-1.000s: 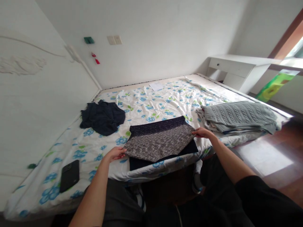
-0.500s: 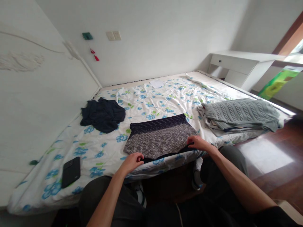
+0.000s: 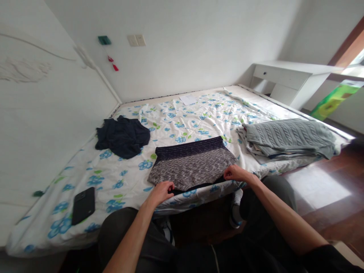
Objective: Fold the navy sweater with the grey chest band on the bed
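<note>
A speckled grey garment [image 3: 193, 167] with a dark waistband lies spread flat at the bed's front edge, the band toward the wall. My left hand [image 3: 163, 191] is closed on its lower left hem, fingers curled at the black edging. At the lower right hem my right hand [image 3: 233, 173] pinches the same edging. The garment's lower edge is partly hidden by both hands.
Floral sheet [image 3: 182, 121] covers the bed. A crumpled dark cloth [image 3: 123, 136] lies left, a black phone [image 3: 83, 206] nearer me. Folded clothes under a grey cable-knit [image 3: 290, 136] sit right. White paper [image 3: 188, 99] rests near the wall; a white desk [image 3: 290, 77] stands back right.
My left hand has shifted very slightly up and right, and my right hand slightly left. Both stay at the hem, and the garment looks nearly the same.
</note>
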A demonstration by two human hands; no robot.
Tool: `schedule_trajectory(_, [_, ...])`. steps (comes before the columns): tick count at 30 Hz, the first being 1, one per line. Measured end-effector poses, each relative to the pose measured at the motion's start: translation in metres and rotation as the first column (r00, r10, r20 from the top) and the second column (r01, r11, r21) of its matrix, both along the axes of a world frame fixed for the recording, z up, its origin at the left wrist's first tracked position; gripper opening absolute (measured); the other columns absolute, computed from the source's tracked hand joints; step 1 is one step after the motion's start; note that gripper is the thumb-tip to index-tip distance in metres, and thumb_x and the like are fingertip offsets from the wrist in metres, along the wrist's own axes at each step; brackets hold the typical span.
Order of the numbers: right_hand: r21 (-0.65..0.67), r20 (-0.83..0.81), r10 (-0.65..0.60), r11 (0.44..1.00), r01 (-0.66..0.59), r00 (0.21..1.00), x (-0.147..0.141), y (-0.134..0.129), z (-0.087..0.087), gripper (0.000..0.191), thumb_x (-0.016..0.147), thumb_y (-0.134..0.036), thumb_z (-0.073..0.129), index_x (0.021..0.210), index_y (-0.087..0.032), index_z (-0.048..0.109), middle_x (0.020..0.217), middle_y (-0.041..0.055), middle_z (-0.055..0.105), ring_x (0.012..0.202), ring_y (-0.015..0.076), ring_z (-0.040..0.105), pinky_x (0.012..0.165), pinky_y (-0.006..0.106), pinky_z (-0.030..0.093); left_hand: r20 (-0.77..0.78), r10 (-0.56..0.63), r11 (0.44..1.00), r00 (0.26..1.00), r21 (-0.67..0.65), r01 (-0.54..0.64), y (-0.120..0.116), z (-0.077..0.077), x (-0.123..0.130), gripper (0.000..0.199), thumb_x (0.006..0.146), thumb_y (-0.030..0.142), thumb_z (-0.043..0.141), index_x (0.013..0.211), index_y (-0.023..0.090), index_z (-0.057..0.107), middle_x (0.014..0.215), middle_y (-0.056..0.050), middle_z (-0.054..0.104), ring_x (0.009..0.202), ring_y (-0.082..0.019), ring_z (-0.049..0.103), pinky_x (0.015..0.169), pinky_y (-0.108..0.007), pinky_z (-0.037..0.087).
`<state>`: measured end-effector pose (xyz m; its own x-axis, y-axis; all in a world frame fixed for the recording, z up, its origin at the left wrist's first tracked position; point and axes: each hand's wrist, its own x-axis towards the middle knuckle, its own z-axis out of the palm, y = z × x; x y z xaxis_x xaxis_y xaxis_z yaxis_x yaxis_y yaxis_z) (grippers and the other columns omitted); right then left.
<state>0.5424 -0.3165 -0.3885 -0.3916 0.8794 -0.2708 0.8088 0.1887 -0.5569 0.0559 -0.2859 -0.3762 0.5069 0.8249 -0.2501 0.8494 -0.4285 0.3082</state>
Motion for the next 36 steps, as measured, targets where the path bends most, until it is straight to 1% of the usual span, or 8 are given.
schedule_trajectory(5, [0.055, 0.169, -0.014, 0.998, 0.004, 0.986, -0.014, -0.002, -0.001, 0.026, 0.091, -0.011, 0.069, 0.096, -0.020, 0.093, 0.091, 0.0061, 0.087, 0.083, 0.0200, 0.076, 0.077, 0.026, 0.047, 0.021, 0.009, 0.999, 1.000, -0.045, -0.008, 0.004, 0.002, -0.001, 0.018, 0.091, 0.015, 0.066, 0.098, 0.023, 0.080, 0.093, -0.003, 0.082, 0.088, -0.022, 0.075, 0.082, -0.030, 0.049])
schedule_trajectory(9, [0.059, 0.243, -0.021, 0.998, 0.007, 0.970, -0.019, 0.001, 0.000, 0.026, 0.098, -0.016, 0.066, 0.101, -0.020, 0.092, 0.099, 0.0091, 0.087, 0.088, 0.0207, 0.077, 0.078, 0.025, 0.047, 0.026, -0.013, 0.998, 1.000, -0.068, 0.015, 0.005, 0.010, 0.002, 0.018, 0.091, 0.014, 0.065, 0.094, 0.023, 0.081, 0.095, -0.004, 0.083, 0.090, -0.022, 0.076, 0.084, -0.029, 0.048])
schedule_trajectory(15, [-0.046, 0.203, 0.064, 0.997, -0.055, 0.977, 0.001, 0.005, 0.009, 0.024, 0.101, -0.014, 0.065, 0.104, -0.019, 0.089, 0.102, 0.0068, 0.086, 0.092, 0.0186, 0.074, 0.079, 0.023, 0.045, 0.102, 0.022, 0.982, 0.995, -0.190, -0.002, 0.006, 0.025, -0.011, 0.013, 0.091, 0.028, 0.069, 0.091, 0.023, 0.082, 0.094, -0.005, 0.084, 0.093, -0.024, 0.076, 0.085, -0.030, 0.048])
schedule_trajectory(21, [-0.128, 0.201, 0.033, 0.992, -0.007, 0.979, 0.001, 0.003, 0.015, 0.021, 0.094, -0.010, 0.070, 0.096, -0.019, 0.089, 0.092, 0.0044, 0.085, 0.084, 0.0179, 0.073, 0.072, 0.023, 0.043, -0.024, -0.026, 0.952, 0.999, -0.305, 0.017, 0.010, 0.019, -0.007, 0.017, 0.079, 0.024, 0.068, 0.089, 0.024, 0.082, 0.089, -0.003, 0.084, 0.088, -0.023, 0.076, 0.077, -0.029, 0.046])
schedule_trajectory(24, [-0.088, 0.129, 0.004, 0.996, 0.007, 0.992, -0.005, 0.005, 0.016, 0.016, 0.097, -0.017, 0.074, 0.098, -0.019, 0.089, 0.092, 0.0050, 0.084, 0.084, 0.0192, 0.074, 0.076, 0.024, 0.046, 0.018, -0.028, 0.962, 0.999, -0.272, 0.032, 0.013, 0.020, 0.005, 0.017, 0.086, 0.029, 0.067, 0.093, 0.024, 0.081, 0.088, -0.003, 0.082, 0.086, -0.022, 0.075, 0.077, -0.029, 0.047])
schedule_trajectory(27, [0.043, 0.049, -0.050, 0.998, 0.048, 0.998, -0.012, 0.007, 0.011, 0.020, 0.095, -0.018, 0.079, 0.113, -0.020, 0.089, 0.104, 0.0065, 0.085, 0.094, 0.0217, 0.076, 0.085, 0.026, 0.051, 0.098, -0.007, 0.992, 0.995, -0.123, 0.019, 0.015, 0.020, 0.017, 0.021, 0.092, 0.027, 0.064, 0.106, 0.024, 0.080, 0.094, -0.003, 0.080, 0.090, -0.023, 0.074, 0.083, -0.030, 0.049])
schedule_trajectory(31, [0.152, 0.005, 0.071, 0.986, -0.071, 0.997, -0.031, 0.006, -0.002, 0.045, 0.087, -0.005, 0.075, 0.126, -0.024, 0.087, 0.126, 0.0073, 0.081, 0.117, 0.0245, 0.076, 0.105, 0.028, 0.052, 0.073, -0.101, 0.994, 0.992, -0.044, 0.104, 0.012, 0.015, 0.030, 0.035, 0.086, 0.013, 0.065, 0.115, 0.026, 0.080, 0.110, -0.006, 0.079, 0.105, -0.025, 0.075, 0.093, -0.032, 0.052])
schedule_trajectory(36, [0.154, 0.038, 0.137, 0.978, -0.141, 0.990, -0.052, 0.011, -0.011, 0.036, 0.097, -0.009, 0.069, 0.123, -0.024, 0.089, 0.127, 0.0090, 0.081, 0.122, 0.0257, 0.076, 0.108, 0.029, 0.053, 0.056, -0.134, 0.988, 0.989, -0.066, 0.138, 0.010, 0.015, 0.033, 0.031, 0.085, 0.018, 0.072, 0.112, 0.027, 0.082, 0.117, -0.006, 0.082, 0.112, -0.027, 0.075, 0.096, -0.032, 0.053])
